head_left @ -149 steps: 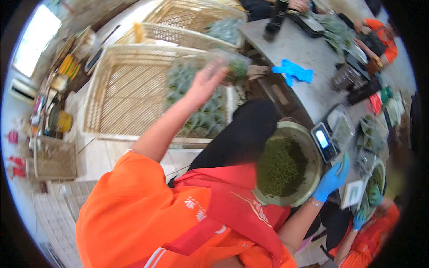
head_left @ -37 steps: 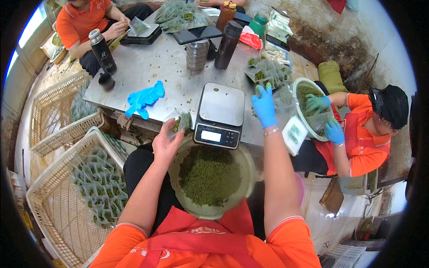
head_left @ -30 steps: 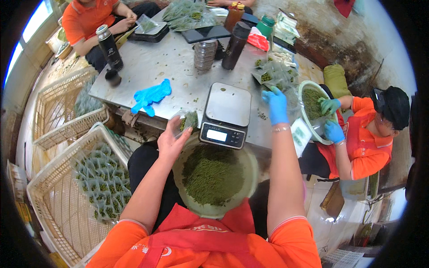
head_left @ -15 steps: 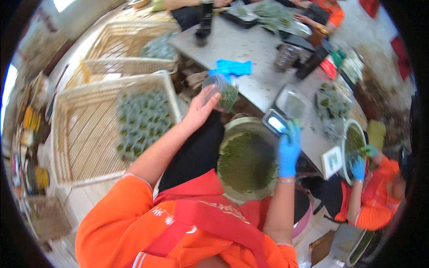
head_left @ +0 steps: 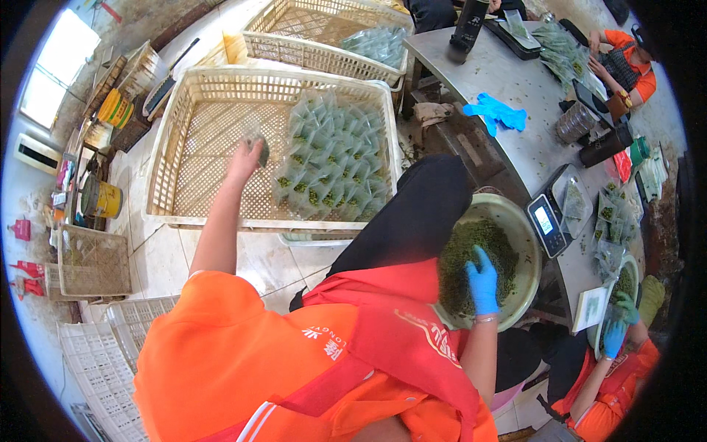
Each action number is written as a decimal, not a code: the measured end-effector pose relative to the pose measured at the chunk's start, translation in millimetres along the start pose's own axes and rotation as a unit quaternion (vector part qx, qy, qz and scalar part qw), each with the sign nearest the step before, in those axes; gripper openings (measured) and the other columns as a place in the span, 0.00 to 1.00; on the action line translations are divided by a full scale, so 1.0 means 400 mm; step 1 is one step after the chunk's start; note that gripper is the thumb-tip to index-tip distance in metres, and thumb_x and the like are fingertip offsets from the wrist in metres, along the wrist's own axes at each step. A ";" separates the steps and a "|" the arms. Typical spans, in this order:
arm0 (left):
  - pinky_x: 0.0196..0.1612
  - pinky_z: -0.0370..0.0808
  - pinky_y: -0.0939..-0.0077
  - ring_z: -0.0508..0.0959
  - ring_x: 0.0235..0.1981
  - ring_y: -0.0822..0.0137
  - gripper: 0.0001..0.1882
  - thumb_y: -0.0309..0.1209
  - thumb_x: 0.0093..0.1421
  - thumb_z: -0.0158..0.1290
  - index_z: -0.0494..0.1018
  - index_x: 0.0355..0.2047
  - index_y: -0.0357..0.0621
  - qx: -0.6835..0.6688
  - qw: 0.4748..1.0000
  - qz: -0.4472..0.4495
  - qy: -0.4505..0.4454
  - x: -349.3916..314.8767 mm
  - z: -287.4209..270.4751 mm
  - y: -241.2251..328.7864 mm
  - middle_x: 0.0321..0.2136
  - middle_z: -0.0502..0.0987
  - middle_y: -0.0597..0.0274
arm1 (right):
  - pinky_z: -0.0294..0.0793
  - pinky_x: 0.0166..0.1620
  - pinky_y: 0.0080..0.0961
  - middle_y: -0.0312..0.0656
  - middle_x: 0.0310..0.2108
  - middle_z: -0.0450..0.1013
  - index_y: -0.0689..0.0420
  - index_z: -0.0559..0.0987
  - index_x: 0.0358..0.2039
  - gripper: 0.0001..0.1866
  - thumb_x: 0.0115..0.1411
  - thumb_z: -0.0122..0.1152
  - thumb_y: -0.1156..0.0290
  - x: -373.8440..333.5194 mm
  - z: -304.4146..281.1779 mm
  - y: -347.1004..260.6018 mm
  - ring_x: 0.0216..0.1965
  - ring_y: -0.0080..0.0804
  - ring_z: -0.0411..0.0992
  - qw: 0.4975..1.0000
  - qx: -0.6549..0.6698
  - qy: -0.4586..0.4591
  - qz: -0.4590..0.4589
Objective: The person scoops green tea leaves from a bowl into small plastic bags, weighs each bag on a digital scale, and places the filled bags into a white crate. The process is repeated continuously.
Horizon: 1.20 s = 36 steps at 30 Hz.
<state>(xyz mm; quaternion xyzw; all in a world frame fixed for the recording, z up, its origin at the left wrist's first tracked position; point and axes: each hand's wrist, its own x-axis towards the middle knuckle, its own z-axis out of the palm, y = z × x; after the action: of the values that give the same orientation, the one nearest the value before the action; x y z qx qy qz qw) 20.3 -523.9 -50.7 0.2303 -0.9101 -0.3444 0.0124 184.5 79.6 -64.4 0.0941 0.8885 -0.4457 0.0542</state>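
My bare left hand (head_left: 249, 158) is closed on a clear plastic bag (head_left: 264, 152) with green granules in it. Both are over the bare part of a cream plastic crate (head_left: 166, 173). Rows of similar filled bags (head_left: 331, 158) stand packed in the crate's right side. My right hand (head_left: 483, 281), in a blue glove, reaches into a pale round basin (head_left: 532, 254) at my lap. Its fingers are apart and touch the loose green granules (head_left: 471, 239). Beside the basin, a digital scale (head_left: 549, 221) carries another filled bag (head_left: 574, 200).
A second crate (head_left: 294, 48) with clear bags stands behind. On the metal table (head_left: 471, 77) lie a blue glove (head_left: 496, 113), a dark bottle (head_left: 468, 31) and more filled bags (head_left: 610, 221). A gloved co-worker (head_left: 615, 383) works at another basin on the right; another person (head_left: 633, 66) sits across.
My left hand has carried the bag leftward from near the table to over the crate. My right hand has dropped from beside the scale into the basin. The view has shifted left.
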 end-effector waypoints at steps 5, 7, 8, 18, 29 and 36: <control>0.59 0.57 0.67 0.63 0.56 0.47 0.46 0.57 0.53 0.46 0.50 0.58 0.29 0.179 0.970 0.023 -0.161 -0.064 0.085 0.120 0.53 0.62 0.34 | 0.69 0.47 0.32 0.52 0.47 0.70 0.58 0.70 0.52 0.25 0.51 0.58 0.72 0.000 0.033 0.080 0.44 0.43 0.72 0.996 -0.082 -0.002 0.030; 0.61 0.55 0.69 0.60 0.59 0.48 0.51 0.59 0.50 0.48 0.46 0.60 0.29 0.144 0.968 0.053 -0.200 -0.095 0.084 0.140 0.55 0.58 0.34 | 0.70 0.46 0.36 0.54 0.44 0.71 0.58 0.71 0.49 0.25 0.49 0.61 0.69 -0.013 0.033 0.073 0.43 0.49 0.71 0.986 -0.147 -0.003 0.075; 0.62 0.51 0.70 0.55 0.61 0.51 0.56 0.62 0.47 0.50 0.44 0.61 0.29 0.066 0.964 -0.026 -0.258 -0.077 0.070 0.127 0.58 0.55 0.36 | 0.70 0.45 0.37 0.54 0.42 0.72 0.58 0.72 0.47 0.23 0.48 0.61 0.67 -0.017 0.033 0.079 0.42 0.51 0.71 0.977 -0.186 -0.013 0.100; 0.40 0.73 0.68 0.77 0.39 0.57 0.16 0.29 0.54 0.53 0.70 0.43 0.41 -0.059 0.935 0.350 0.009 -0.234 0.176 0.418 0.39 0.76 0.53 | 0.70 0.39 0.45 0.53 0.34 0.73 0.58 0.75 0.33 0.16 0.46 0.63 0.62 -0.024 0.098 0.218 0.38 0.52 0.71 0.968 -0.204 -0.037 0.142; 0.34 0.75 0.68 0.79 0.34 0.60 0.22 0.41 0.52 0.55 0.68 0.46 0.47 -0.009 0.664 0.594 -0.454 -0.685 0.629 0.778 0.39 0.76 0.55 | 0.68 0.21 0.17 0.37 0.22 0.71 0.61 0.74 0.34 0.07 0.54 0.54 0.76 -0.090 -0.129 -0.064 0.18 0.22 0.70 0.918 0.364 0.075 0.136; 0.28 0.74 0.72 0.79 0.23 0.65 0.12 0.39 0.54 0.54 0.75 0.36 0.48 -0.005 0.686 0.541 -0.486 -0.686 0.656 0.759 0.24 0.78 0.58 | 0.74 0.32 0.31 0.46 0.45 0.70 0.56 0.72 0.46 0.21 0.50 0.60 0.67 -0.066 -0.225 -0.045 0.28 0.37 0.74 0.957 -0.104 0.269 -0.038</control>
<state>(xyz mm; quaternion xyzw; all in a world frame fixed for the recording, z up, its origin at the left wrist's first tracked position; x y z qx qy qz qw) 93.3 -44.0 -21.4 -0.5015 -0.7535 -0.3464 -0.2466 205.4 138.0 8.3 0.1703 0.9146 -0.3109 -0.1945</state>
